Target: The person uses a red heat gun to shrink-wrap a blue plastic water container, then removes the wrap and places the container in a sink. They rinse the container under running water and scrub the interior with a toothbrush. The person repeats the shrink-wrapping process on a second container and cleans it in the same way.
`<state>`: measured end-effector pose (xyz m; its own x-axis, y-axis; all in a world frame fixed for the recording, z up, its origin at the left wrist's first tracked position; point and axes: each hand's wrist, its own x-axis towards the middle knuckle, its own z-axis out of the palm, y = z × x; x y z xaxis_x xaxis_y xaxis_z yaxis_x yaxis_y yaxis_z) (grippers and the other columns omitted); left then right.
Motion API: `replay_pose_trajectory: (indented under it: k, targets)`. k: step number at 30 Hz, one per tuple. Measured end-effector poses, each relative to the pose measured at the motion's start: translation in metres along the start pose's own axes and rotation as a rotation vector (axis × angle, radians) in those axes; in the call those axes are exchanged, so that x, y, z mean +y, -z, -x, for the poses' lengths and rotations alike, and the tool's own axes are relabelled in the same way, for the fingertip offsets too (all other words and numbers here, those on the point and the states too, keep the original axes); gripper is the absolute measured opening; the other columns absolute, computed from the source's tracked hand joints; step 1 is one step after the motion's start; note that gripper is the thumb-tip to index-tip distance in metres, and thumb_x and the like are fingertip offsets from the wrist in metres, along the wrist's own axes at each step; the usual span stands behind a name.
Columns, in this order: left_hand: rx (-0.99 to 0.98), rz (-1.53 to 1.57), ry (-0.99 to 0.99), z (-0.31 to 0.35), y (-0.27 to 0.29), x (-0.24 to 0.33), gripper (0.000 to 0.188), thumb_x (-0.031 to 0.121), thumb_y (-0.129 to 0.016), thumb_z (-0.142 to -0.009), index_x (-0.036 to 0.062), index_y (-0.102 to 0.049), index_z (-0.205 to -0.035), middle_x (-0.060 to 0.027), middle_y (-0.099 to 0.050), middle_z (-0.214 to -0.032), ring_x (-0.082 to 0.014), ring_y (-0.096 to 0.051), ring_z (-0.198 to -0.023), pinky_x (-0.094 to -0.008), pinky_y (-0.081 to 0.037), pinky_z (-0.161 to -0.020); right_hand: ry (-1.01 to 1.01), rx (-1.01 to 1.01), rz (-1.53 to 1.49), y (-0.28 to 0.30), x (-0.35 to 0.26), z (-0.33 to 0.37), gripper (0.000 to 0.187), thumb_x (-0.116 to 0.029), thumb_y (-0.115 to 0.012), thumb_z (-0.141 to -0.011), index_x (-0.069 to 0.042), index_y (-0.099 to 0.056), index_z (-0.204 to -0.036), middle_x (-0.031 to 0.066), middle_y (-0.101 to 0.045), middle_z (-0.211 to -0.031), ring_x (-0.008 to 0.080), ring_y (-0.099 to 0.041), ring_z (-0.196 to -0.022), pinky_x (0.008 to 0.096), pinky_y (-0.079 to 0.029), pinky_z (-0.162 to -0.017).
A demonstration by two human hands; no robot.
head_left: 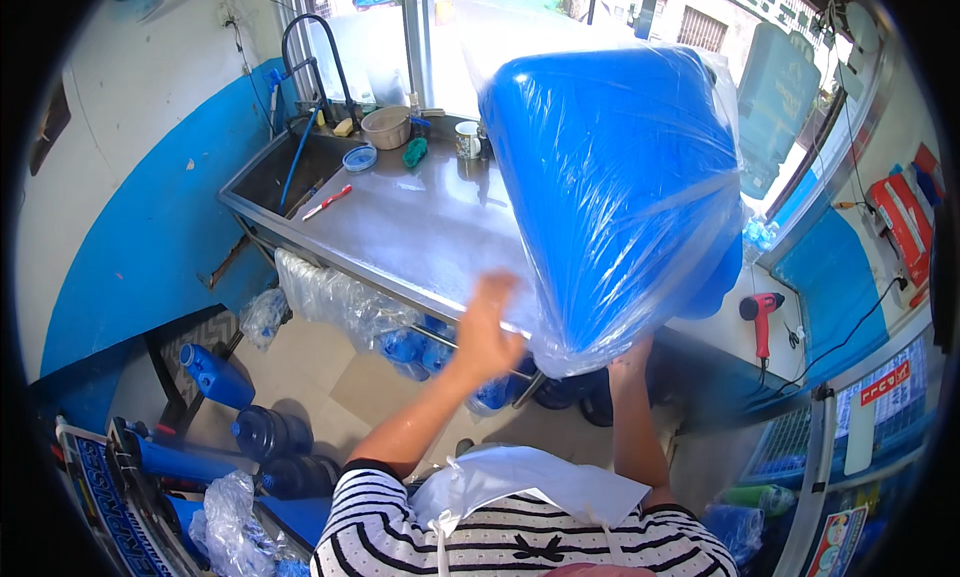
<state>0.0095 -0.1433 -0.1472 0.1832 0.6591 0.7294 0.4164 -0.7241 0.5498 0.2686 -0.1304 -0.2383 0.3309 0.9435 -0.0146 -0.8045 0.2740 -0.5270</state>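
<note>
A large blue plastic container (615, 177) with rounded corners, wrapped in a clear plastic bag (572, 362), is tilted over the right part of the steel counter (400, 232). My right hand (630, 359) grips its near lower end, where the plastic bunches up; most of those fingers are hidden behind the bag. Just left of the container is my left hand (492, 332), blurred by motion. Its fingers point up and apart from the thumb, and nothing shows in it.
Left on the counter is a sink (262, 182) with a black faucet. Near it are a basin (387, 129), a mug (467, 140) and a red-and-white pen-like tool (327, 202). A red heat gun (762, 322) hangs at right. Blue jugs (270, 432) stand on the floor at left.
</note>
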Motion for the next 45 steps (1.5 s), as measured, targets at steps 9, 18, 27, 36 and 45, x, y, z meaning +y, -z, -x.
replay_pose_trajectory:
  k: [9, 18, 27, 36, 45]
  targets:
    - [0.093, 0.594, 0.146, 0.011, -0.064, -0.035, 0.104, 0.069, -0.029, -0.093, -0.0081, 0.016, -0.146, -0.0277, 0.006, -0.156, -0.0355, -0.001, -0.146, -0.0413, -0.006, -0.117, 0.014, -0.028, -0.004, -0.011, 0.025, 0.013, 0.046, -0.040, -0.041, -0.101, -0.012, -0.042, -0.137, 0.0093, -0.051, -0.131, 0.0265, -0.049, -0.121, 0.0428, -0.043, -0.102]
    - [0.002, 1.364, 0.790, -0.006, -0.024, -0.027, 0.086, 0.069, -0.024, -0.094, 0.0098, -0.004, -0.153, -0.0172, -0.016, -0.156, -0.0343, -0.024, -0.141, -0.0453, -0.024, -0.115, 0.353, -0.372, 0.593, -0.156, -0.060, 0.033, 0.063, -0.020, -0.071, -0.083, -0.003, -0.040, -0.135, 0.0071, -0.059, -0.097, 0.0150, -0.059, -0.073, 0.0292, -0.051, -0.064]
    - [-0.471, 1.990, 0.929, -0.049, 0.014, -0.066, 0.107, 0.082, -0.032, -0.082, 0.0033, -0.010, -0.151, -0.0285, -0.027, -0.150, -0.0461, -0.031, -0.137, -0.0596, -0.028, -0.109, 0.177, -0.400, 1.321, -0.322, -0.005, -0.089, 0.054, -0.035, -0.068, -0.087, 0.009, -0.057, -0.116, 0.0188, -0.067, -0.100, 0.0201, -0.068, -0.081, 0.0307, -0.056, -0.071]
    - [-0.419, 1.653, 0.984, -0.029, -0.035, -0.087, 0.074, 0.033, -0.052, -0.092, 0.0007, -0.018, -0.149, -0.0246, -0.034, -0.148, -0.0397, -0.040, -0.134, -0.0486, -0.035, -0.109, 0.100, -0.257, 1.443, -0.302, -0.001, -0.172, 0.053, -0.045, -0.063, -0.089, 0.004, -0.066, -0.110, 0.0164, -0.069, -0.099, 0.0220, -0.068, -0.083, 0.0330, -0.056, -0.078]
    - [-1.110, 1.270, 0.947, 0.061, -0.080, -0.037, 0.056, 0.016, -0.052, -0.089, 0.0033, -0.039, -0.143, -0.0150, -0.054, -0.134, -0.0265, -0.055, -0.119, -0.0376, -0.042, -0.101, 0.674, -0.473, 1.540, -0.174, -0.076, -0.067, 0.021, -0.013, -0.061, -0.090, -0.006, -0.066, -0.109, 0.0097, -0.069, -0.095, 0.0163, -0.062, -0.079, 0.0313, -0.050, -0.073]
